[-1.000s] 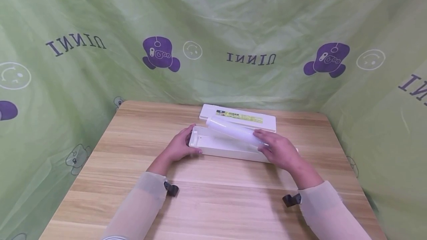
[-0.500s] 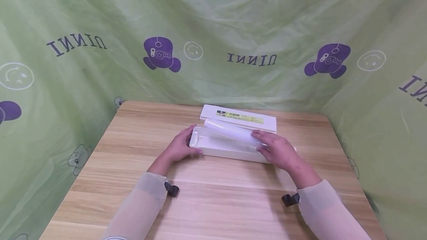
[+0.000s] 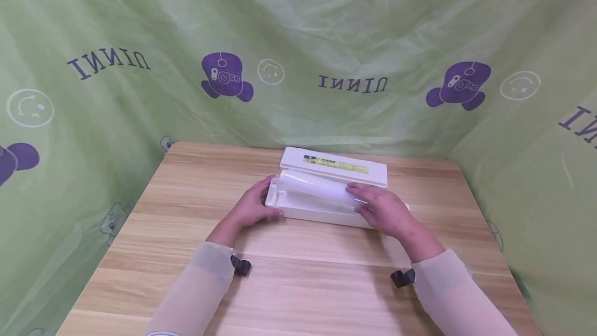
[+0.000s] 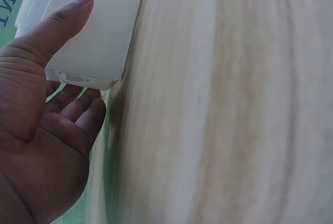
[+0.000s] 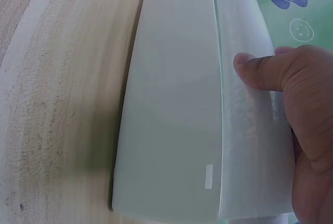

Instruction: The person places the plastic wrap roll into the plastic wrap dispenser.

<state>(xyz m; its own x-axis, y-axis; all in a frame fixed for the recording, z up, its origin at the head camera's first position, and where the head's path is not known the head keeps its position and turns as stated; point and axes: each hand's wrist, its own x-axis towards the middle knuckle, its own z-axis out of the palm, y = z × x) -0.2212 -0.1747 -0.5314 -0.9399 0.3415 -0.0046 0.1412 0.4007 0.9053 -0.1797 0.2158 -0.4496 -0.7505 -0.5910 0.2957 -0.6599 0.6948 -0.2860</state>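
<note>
Nearest are 2 pale sleeves (image 3: 191, 289), each with a small black device (image 3: 241, 265) at the cuff, above the bare near part of the wood-grain tabletop (image 3: 298, 284).

Past them, the left grip (image 3: 252, 205) holds the left end of an open white box (image 3: 322, 215): the thumb lies against the near wall and the fingers curl behind the end. The right grip (image 3: 384, 210) is closed on the right part of a glossy, whitish roll (image 3: 317, 185), its thumb on the near side and its fingers over the top.

The roll sits at the mouth of the box, slanting across it, its left end at the far rim; whether it touches that rim I cannot tell. An upright white fitting (image 3: 273, 194) shows inside the box's left end.

The step in hand looks like seating the roll in the box. The next move seems to call for turning the roll parallel to the long walls, then lowering both ends inside, while the left grip steadies the box. The left end could catch on the rim.

Just beyond lies the white lid (image 3: 335, 171), flat, with a yellow-green label (image 3: 337, 164). Farthest hangs a green curtain (image 3: 298, 108) printed with purple figures.
</note>
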